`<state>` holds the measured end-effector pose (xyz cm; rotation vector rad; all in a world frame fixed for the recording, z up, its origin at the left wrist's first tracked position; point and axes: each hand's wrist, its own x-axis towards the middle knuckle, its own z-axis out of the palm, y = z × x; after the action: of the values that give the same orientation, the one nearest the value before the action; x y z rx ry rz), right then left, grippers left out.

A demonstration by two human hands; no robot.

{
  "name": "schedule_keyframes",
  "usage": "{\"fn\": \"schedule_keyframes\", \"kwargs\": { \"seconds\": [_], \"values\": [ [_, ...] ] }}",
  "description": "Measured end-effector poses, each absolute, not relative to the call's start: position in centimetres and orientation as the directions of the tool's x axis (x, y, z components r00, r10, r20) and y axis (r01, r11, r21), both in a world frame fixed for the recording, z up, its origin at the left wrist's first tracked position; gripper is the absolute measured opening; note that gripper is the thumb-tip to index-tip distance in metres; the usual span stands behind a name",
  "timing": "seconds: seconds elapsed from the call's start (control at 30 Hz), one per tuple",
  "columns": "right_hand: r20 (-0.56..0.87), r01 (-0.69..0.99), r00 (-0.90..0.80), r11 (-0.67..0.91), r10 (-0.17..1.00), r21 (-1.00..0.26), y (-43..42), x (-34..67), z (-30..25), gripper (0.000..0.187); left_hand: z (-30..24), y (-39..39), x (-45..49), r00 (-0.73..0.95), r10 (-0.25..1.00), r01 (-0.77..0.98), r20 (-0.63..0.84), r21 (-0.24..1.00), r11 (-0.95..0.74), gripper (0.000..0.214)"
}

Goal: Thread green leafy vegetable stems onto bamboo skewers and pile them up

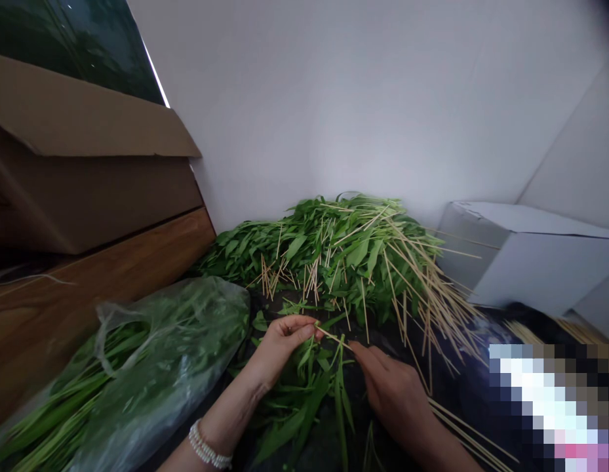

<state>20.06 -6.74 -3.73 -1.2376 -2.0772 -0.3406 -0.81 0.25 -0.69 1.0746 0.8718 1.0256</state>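
My left hand (pixel 292 334), at the centre, has its thumb and fingers pinched at a green leafy stem (pixel 333 322). My right hand (pixel 390 380) is closed around a thin wooden stick (pixel 336 337), which runs across the gap to the left fingertips. A leafy sprig (pixel 341 393) hangs down from the stick between the hands. Whether the stick pierces the stems or only lies against them I cannot make out. Loose green leaves (pixel 289 426) lie below my hands on a dark sheet.
A large heap of leafy greens on sticks (pixel 304 242) lies against the white wall (pixel 333 98). On the left are a clear plastic bag (pixel 186 341) of greens and a cardboard box (pixel 102 190). A white box (pixel 545 262) and loose sticks (pixel 471 432) are at right.
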Motion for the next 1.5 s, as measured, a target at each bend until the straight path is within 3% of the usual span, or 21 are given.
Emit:
{"fn": "schedule_keyframes", "kwargs": {
  "seconds": [0.7,1.23,1.5],
  "values": [
    [0.650,0.868,-0.303,0.484,0.697,-0.114,-6.80,20.13,-3.94,0.035,-0.90,0.57,-1.00,0.278,0.949,-0.266,-0.147,0.938,0.224,0.031],
    [0.640,0.872,-0.316,0.480,0.700,-0.095,-6.83,19.97,-4.17,0.036,-1.00,0.91,-1.13,0.240,0.970,0.054,0.036,0.997,-0.051,0.029],
    [0.651,0.851,-0.306,0.506,0.694,-0.139,-6.92,19.76,-4.53,0.035,-0.83,0.79,-1.12,0.262,0.964,-0.101,-0.037,0.993,0.065,0.030]
  ]
}}
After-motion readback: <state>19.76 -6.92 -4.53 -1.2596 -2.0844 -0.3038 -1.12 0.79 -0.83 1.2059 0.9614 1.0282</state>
